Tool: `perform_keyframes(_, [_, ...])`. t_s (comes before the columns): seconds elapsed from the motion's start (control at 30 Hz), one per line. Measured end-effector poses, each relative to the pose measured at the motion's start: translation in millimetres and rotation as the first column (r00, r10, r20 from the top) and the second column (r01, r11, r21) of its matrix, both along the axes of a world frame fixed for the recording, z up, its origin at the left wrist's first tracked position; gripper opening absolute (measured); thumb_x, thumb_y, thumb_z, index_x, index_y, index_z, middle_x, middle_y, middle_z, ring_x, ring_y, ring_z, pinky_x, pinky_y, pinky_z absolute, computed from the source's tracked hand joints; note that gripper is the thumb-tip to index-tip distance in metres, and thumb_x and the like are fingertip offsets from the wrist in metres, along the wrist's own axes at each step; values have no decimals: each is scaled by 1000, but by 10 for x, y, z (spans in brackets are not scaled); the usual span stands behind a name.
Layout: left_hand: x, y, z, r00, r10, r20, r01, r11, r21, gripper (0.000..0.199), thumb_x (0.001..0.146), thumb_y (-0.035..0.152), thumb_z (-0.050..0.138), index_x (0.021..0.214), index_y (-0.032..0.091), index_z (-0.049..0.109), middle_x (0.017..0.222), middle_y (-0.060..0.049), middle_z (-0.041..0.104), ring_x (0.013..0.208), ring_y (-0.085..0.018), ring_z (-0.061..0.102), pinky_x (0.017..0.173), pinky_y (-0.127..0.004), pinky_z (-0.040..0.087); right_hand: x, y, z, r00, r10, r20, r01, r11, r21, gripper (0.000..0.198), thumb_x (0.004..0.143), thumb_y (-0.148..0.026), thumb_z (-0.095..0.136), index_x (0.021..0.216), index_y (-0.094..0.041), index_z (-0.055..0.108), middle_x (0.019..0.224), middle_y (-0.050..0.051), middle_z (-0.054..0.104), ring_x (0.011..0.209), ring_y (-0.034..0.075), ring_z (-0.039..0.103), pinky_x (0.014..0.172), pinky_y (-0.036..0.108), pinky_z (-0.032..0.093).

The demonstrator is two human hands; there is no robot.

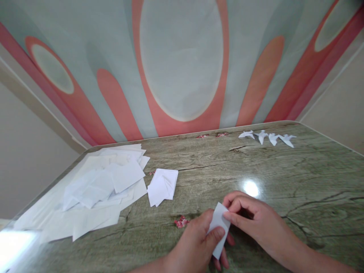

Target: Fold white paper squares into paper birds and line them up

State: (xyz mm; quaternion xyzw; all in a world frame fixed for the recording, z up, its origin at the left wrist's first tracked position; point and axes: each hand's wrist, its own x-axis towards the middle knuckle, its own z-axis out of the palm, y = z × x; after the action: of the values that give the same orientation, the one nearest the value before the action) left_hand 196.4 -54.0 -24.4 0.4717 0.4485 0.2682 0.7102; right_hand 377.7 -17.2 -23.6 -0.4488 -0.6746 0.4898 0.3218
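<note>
A small folded piece of white paper (220,222) is between my two hands, tilted above the near part of the table. My left hand (200,237) grips its lower left part, the thumb lying across the front and the fingers behind it. At the upper right edge, my right hand (253,218) pinches the paper between thumb and curled fingers. The back of the paper is hidden by its own front.
A wood-patterned table (199,189) stands against a painted wall (182,57). Spread on its left is a heap of white sheets (105,185). Smaller square papers (162,185) lie left of centre. Several folded paper birds (273,139) are lined up at the back right.
</note>
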Motion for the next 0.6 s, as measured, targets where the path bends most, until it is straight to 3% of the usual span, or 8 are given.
perform_keyframes(0.6, [14,-38,-80,1000,13,11,-14,1000,27,33,91,45,43,101,13,48,88,-7,62,49,-6,57,40,-14,40,0,-2,-29,999,5,-37,-10,991,-136,23,85,-31,61,66,-19,56,87,0,60,80,14,59,75,27,43])
